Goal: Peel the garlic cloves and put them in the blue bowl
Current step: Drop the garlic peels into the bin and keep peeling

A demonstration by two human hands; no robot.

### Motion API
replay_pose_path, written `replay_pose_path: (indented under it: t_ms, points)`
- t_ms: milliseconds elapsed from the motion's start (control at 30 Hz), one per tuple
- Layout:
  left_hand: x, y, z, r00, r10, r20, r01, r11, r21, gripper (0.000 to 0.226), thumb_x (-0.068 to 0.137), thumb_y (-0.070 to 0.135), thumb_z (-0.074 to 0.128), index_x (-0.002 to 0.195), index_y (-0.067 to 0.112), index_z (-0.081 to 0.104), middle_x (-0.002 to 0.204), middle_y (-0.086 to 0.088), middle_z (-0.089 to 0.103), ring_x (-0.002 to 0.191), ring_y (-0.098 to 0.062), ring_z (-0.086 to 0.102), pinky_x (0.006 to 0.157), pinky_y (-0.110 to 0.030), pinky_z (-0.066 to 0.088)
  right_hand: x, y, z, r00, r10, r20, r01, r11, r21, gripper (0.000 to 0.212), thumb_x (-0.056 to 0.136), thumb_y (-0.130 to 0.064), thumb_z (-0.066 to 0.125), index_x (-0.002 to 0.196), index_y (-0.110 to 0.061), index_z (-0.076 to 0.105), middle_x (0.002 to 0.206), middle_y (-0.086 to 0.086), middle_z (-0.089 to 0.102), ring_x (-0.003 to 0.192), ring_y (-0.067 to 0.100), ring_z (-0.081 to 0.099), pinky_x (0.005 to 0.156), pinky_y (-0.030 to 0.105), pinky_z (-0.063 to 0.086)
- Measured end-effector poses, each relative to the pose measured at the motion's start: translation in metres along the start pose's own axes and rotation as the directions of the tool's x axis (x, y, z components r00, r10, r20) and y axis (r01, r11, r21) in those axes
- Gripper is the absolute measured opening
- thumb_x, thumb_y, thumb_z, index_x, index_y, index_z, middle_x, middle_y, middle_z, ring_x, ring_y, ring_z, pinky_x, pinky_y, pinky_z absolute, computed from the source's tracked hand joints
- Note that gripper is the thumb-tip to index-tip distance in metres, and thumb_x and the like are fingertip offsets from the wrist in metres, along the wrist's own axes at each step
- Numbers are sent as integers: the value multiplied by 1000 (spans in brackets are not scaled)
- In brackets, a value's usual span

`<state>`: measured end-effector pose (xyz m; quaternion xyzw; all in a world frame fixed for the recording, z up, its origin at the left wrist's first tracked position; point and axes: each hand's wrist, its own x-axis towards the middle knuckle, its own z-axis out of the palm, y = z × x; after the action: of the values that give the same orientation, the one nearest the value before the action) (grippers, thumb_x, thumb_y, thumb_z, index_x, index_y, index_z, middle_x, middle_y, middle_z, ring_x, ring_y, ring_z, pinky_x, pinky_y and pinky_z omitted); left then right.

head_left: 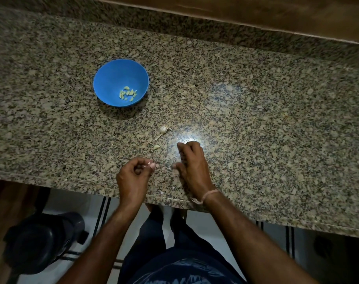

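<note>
Loose clove (156,147) between hands, nearer right hand (192,161).

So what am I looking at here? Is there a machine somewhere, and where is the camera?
No machine: a person works with bare hands, filmed by a camera worn on the head, looking down. On the stone counter stands a blue bowl holding peeled garlic cloves. Nearer lie a small garlic piece with its stalk and a loose clove. The left hand pinches something small and pale, probably garlic or skin. The right hand rests its fingers on the counter, holding nothing visible.
</note>
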<state>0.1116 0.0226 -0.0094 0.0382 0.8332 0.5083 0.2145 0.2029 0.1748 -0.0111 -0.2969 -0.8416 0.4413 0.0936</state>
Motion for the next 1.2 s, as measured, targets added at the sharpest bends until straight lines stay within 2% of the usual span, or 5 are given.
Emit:
replay_pose_path:
  t_ms: [333, 467, 667, 1067, 1200]
  points:
    - [0, -8, 0, 998, -62, -25, 59, 990, -129, 8, 89, 22, 81, 93, 22, 74, 89, -3, 76, 89, -30, 73, 81, -49, 64, -10, 20, -3, 996, 89, -20, -88, 994, 73, 43, 99, -5, 62, 141, -14, 55, 122, -4, 45, 103, 8, 55, 86, 30, 62]
    - [-1, -4, -2, 997, -67, -44, 60, 990, -130, 7, 90, 24, 80, 91, 20, 74, 86, -3, 76, 86, -28, 73, 79, -47, 64, -14, -4, 17, 987, -132, 87, 144, 978, -152, 69, 94, -39, 74, 152, -19, 43, 140, 0, 42, 119, 5, 38, 96, 20, 38]
    - [1, -7, -11, 994, -74, -80, 62, 987, -150, 6, 90, 24, 80, 90, 22, 75, 85, -1, 75, 86, -24, 72, 81, -38, 62, -38, 14, 26, 968, -160, 192, 224, 898, -380, 103, 80, -80, 61, 161, -26, 26, 159, 8, 32, 142, 26, 33, 112, 49, 28]
    - [5, 2, 5, 998, -66, -12, 63, 989, -134, 9, 90, 27, 80, 93, 20, 74, 91, -1, 76, 90, -27, 72, 81, -41, 62, 32, 20, 0, 988, 27, -152, -76, 941, -329, 78, 86, -81, 48, 140, -25, 48, 133, -2, 44, 118, 15, 38, 99, 36, 33]
    - [6, 2, 7, 998, -60, -8, 58, 988, -144, 11, 90, 27, 80, 97, 20, 74, 92, 0, 76, 90, -24, 72, 79, -31, 61, -11, 36, -4, 985, 23, -173, -60, 976, -209, 27, 102, -54, 54, 107, -28, 57, 106, -10, 53, 98, 9, 46, 89, 35, 45]
